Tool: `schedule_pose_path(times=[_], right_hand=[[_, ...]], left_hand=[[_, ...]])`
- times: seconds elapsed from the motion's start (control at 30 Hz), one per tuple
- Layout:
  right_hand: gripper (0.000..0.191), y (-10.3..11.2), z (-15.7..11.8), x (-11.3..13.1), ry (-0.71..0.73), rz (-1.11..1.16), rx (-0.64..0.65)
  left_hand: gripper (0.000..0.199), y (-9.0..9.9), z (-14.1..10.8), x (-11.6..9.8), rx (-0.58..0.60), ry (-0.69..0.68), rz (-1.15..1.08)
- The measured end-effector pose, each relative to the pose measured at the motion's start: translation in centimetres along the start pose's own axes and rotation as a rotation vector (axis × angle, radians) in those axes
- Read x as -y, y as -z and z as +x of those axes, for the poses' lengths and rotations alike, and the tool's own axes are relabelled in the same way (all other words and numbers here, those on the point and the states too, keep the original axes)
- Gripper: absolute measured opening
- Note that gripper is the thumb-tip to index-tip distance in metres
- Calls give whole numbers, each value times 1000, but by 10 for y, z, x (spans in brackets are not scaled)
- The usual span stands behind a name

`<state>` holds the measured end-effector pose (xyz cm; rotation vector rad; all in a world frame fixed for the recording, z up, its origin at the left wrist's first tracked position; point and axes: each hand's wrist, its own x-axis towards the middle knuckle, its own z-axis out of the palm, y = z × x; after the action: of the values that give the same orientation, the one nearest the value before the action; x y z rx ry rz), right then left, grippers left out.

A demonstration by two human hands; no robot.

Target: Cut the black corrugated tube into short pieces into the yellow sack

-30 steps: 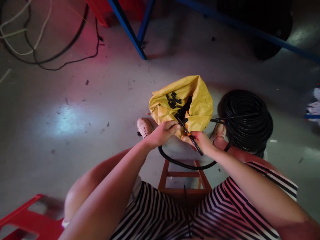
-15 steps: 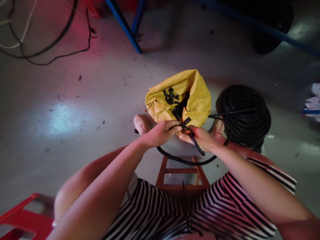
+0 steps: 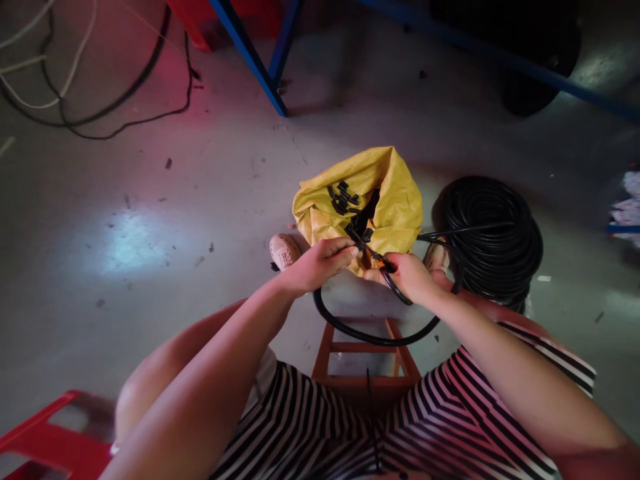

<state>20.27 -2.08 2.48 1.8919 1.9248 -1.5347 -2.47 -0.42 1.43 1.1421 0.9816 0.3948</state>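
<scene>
My left hand is closed round the end of a black hose, which loops below both hands. In my right hand is a cutting tool with black and orange handles, its blades pointing up and left toward my left fingertips. A yellow bag stands open just beyond both hands. Several short black pieces lie on its folded side, and a short black piece shows near the blades, over the bag's opening.
A coil of black hose lies on the floor right of the bag. A wooden stool is between my legs. Red stools are at the lower left and top. Blue metal legs and loose cables lie beyond.
The black piece at the blades, earlier crosswise above my fingers, now shows apart from my left hand, lower over the bag's opening. The whole view has shifted slightly.
</scene>
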Motion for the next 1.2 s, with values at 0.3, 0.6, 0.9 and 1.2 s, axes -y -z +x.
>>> schedule_pose_path(times=[0.3,0.6,0.9,1.2], right_hand=[[54,-3,0,-4,59,7,6],[56,5,0,1,-3,-88,-35],[51,6,-1,3,53,332,-86],[47,15,-2,13,91,676,-129]], left_hand=[[35,-1,-1,-7,-6,-15,157],[35,0,-1,-3,-35,-16,74],[23,-9,-1,-10,-58,-39,129],[26,-31,-15,-26,64,-59,-1]])
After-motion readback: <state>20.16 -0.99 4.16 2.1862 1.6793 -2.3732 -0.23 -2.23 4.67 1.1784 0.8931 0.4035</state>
